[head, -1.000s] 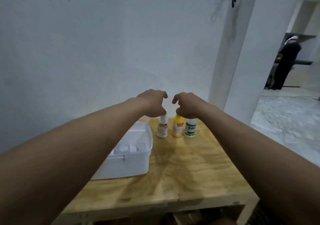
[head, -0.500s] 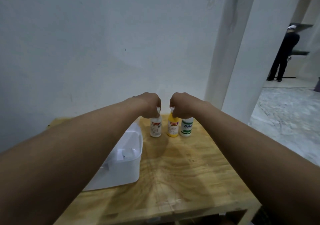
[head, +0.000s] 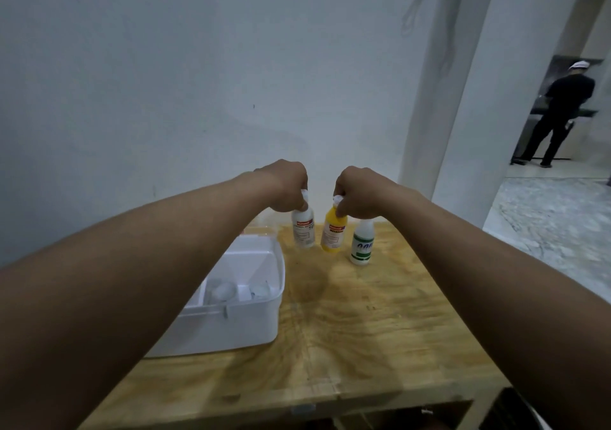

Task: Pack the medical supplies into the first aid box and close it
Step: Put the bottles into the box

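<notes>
My left hand point(head: 287, 186) grips the top of a white bottle point(head: 303, 230) with a red label, held slightly above the table. My right hand point(head: 358, 191) grips the neck of a yellow bottle point(head: 334, 233), tilted and lifted a little. A white bottle with a green label point(head: 362, 244) stands upright on the table just right of them, untouched. The white first aid box point(head: 261, 300) sits open at the left, partly hidden by my left forearm, with a few white items inside.
The wooden table point(head: 363, 330) stands against a white wall point(head: 198, 82). A white pillar point(head: 463, 99) rises at the right. Beyond it, a person in black point(head: 558, 112) stands far off on a marbled floor.
Both hands have closed on the bottle tops and raised the white and yellow bottles off the table. The green-labelled bottle stays standing.
</notes>
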A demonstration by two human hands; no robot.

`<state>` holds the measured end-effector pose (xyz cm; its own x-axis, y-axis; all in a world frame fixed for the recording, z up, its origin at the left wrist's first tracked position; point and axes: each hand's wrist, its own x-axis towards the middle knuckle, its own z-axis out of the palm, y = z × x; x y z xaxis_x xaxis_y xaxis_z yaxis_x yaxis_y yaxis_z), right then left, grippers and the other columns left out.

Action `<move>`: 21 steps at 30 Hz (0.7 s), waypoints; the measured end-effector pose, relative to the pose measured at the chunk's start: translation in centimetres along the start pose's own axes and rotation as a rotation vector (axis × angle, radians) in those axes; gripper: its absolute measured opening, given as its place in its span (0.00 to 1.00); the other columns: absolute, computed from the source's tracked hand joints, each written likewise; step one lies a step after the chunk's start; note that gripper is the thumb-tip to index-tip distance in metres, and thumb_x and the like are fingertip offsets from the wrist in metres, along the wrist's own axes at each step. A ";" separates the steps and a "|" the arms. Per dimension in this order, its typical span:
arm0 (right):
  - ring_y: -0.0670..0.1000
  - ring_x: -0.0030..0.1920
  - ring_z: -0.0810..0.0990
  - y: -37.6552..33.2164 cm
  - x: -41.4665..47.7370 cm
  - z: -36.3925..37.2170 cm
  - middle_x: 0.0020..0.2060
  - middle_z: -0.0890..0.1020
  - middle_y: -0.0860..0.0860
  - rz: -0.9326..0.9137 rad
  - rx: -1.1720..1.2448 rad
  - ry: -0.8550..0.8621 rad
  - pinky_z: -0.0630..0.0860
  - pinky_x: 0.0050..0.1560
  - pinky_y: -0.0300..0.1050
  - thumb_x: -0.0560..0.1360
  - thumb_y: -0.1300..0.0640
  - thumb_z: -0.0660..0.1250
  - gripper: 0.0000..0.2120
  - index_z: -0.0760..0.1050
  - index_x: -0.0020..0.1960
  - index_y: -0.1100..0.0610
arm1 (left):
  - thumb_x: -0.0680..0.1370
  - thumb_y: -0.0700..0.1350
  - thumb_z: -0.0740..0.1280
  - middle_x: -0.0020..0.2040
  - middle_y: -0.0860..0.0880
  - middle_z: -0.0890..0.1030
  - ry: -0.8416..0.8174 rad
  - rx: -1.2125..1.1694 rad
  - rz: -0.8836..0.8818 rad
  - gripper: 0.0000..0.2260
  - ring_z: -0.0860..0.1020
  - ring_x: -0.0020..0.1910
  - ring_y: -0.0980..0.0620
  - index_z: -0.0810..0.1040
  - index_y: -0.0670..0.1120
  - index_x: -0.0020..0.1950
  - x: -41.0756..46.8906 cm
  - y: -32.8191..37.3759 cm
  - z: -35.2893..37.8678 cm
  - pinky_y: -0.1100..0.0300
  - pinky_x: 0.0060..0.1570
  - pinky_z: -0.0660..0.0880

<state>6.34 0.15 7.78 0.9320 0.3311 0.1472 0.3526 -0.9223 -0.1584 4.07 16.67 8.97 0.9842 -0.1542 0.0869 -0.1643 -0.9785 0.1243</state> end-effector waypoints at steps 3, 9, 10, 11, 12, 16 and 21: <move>0.53 0.49 0.80 -0.9 -0.8 -2.2 0.55 0.83 0.54 -0.001 0.009 0.026 0.76 0.43 0.44 0.74 0.58 0.73 0.17 0.79 0.61 0.60 | 0.77 0.49 0.72 0.59 0.45 0.82 0.043 -0.005 0.004 0.18 0.79 0.55 0.44 0.80 0.44 0.64 -1.5 0.2 -2.6 0.52 0.55 0.79; 0.52 0.43 0.83 -3.0 -3.1 -6.6 0.45 0.82 0.52 -0.008 0.067 0.057 0.78 0.35 0.42 0.75 0.58 0.72 0.15 0.81 0.60 0.60 | 0.76 0.50 0.73 0.54 0.46 0.81 0.100 0.029 -0.016 0.16 0.77 0.49 0.46 0.82 0.44 0.61 -5.3 -0.2 -6.9 0.57 0.47 0.74; 0.52 0.41 0.84 -3.3 -3.4 -7.1 0.44 0.83 0.52 -0.013 0.077 0.062 0.76 0.32 0.40 0.75 0.58 0.72 0.14 0.81 0.59 0.60 | 0.76 0.50 0.73 0.52 0.47 0.80 0.100 0.035 -0.025 0.16 0.76 0.49 0.47 0.82 0.45 0.61 -5.9 -0.3 -7.4 0.58 0.46 0.73; 0.51 0.39 0.84 -3.8 -3.7 -7.5 0.43 0.84 0.53 -0.017 0.087 0.068 0.75 0.30 0.39 0.75 0.58 0.72 0.12 0.81 0.58 0.59 | 0.76 0.50 0.73 0.50 0.48 0.79 0.099 0.041 -0.035 0.16 0.76 0.49 0.47 0.82 0.45 0.61 -6.5 -0.4 -7.8 0.58 0.46 0.72; 0.51 0.38 0.84 -4.2 -3.9 -7.9 0.43 0.84 0.54 -0.021 0.097 0.074 0.75 0.30 0.38 0.75 0.58 0.72 0.12 0.81 0.57 0.59 | 0.77 0.50 0.73 0.50 0.48 0.79 0.098 0.047 -0.045 0.16 0.76 0.49 0.47 0.82 0.45 0.62 -7.1 -0.6 -8.1 0.58 0.46 0.72; 0.51 0.38 0.85 -5.7 -4.8 -9.0 0.41 0.85 0.54 -0.042 0.140 0.088 0.78 0.33 0.41 0.74 0.58 0.72 0.10 0.82 0.55 0.59 | 0.76 0.50 0.73 0.53 0.47 0.80 0.094 0.053 -0.087 0.17 0.75 0.50 0.47 0.82 0.45 0.62 -8.9 -1.6 -8.4 0.57 0.47 0.71; 0.51 0.40 0.86 -7.3 -5.3 -8.8 0.42 0.85 0.54 -0.089 0.193 0.073 0.84 0.41 0.45 0.74 0.60 0.74 0.10 0.82 0.54 0.61 | 0.76 0.49 0.73 0.50 0.49 0.77 0.063 0.035 -0.131 0.16 0.75 0.49 0.48 0.82 0.45 0.62 -10.6 -3.3 -7.0 0.58 0.46 0.71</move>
<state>-1.94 3.35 16.73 0.8906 0.3875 0.2380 0.4490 -0.8325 -0.3247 -6.31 22.53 14.57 0.9908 -0.0172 0.1346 -0.0315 -0.9940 0.1044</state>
